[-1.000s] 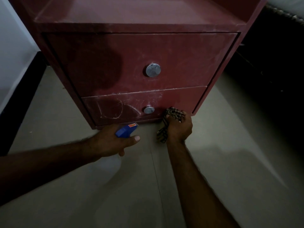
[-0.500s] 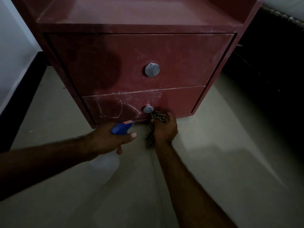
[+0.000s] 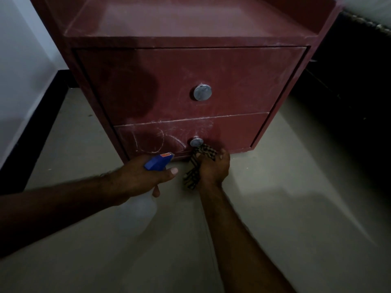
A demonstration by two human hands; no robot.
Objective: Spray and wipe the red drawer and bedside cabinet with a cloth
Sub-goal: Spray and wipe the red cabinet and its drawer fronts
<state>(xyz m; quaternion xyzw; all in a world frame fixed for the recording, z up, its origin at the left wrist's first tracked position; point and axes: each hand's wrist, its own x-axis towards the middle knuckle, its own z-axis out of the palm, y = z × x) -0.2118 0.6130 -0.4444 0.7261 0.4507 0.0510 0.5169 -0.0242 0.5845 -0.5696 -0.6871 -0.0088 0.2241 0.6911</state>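
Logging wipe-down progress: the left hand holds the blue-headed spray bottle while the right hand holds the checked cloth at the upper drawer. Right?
Not quite. In the head view the right hand holds the checked cloth at the lower drawer, just below its knob. The left hand does hold the blue-headed spray bottle.

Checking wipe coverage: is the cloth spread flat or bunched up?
Bunched: the right hand grips the checked cloth in a wad by the lower drawer, one end dangling below the fist.
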